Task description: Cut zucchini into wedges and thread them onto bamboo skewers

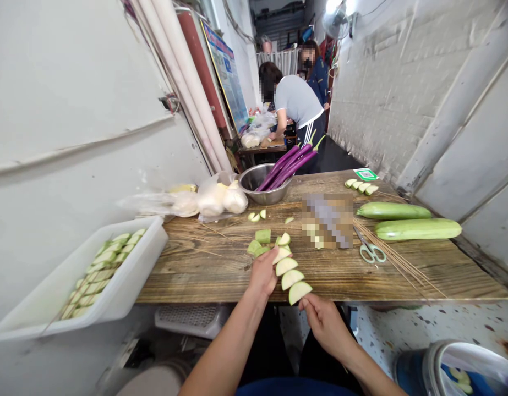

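Note:
Half-round zucchini slices (pixel 292 279) sit in a slanting row between my hands, over the front edge of the table, apparently threaded on one stick. My left hand (pixel 263 276) is closed on the slice at the far end of the row. Just past the nearest slice, my right hand (pixel 326 322) pinches the skewer, which is mostly hidden by the fingers; a thin end shows below the palm. Beyond my left hand lie loose zucchini pieces (pixel 262 236), with smaller ones (pixel 257 215) farther back.
Right on the wooden table (pixel 220 275) lie scissors (pixel 371 252), bare skewers (pixel 396 256), whole zucchinis (pixel 419 229) and a filled skewer (pixel 361 187). A steel bowl (pixel 260 191) holds eggplants (pixel 287 169). Left stands a white tub (pixel 150 258) of skewered slices; lower right, a bucket (pixel 433 363). Two people are behind.

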{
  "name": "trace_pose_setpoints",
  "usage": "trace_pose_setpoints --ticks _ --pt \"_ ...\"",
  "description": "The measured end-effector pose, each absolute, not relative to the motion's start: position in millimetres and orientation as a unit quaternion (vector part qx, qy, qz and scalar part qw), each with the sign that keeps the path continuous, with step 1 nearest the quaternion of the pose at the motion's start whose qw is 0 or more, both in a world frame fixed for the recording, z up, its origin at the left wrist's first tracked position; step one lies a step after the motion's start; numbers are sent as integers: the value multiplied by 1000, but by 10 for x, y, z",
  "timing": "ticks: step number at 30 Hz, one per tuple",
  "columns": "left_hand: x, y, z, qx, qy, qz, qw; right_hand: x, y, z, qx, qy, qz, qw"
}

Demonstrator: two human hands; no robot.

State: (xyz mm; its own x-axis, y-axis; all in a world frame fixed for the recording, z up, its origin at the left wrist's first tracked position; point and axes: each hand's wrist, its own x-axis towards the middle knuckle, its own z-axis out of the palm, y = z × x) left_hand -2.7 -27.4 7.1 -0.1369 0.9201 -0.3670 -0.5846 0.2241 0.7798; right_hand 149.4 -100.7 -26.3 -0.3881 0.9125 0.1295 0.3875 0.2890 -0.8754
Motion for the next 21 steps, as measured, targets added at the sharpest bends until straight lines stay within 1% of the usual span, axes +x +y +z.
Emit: trace_pose_setpoints --ticks 8,12,15,18,21 --pt "-36 -243 83 187 452 601 632 1440 -941 -354 -444 -733 379 349" --pt "-181 -257 216 216 366 606 673 1377 -840 -402 -433 -728 363 388" --pt "-299 -329 326 234 300 602 702 1323 -815 -390 -414 -731 367 400" --pt "-349 -424 374 248 288 621 685 1245 -833 -346 -405 -730 366 411" --pt "-356 -512 361 264 308 637 655 1142 -848 -295 -401 -730 363 417"
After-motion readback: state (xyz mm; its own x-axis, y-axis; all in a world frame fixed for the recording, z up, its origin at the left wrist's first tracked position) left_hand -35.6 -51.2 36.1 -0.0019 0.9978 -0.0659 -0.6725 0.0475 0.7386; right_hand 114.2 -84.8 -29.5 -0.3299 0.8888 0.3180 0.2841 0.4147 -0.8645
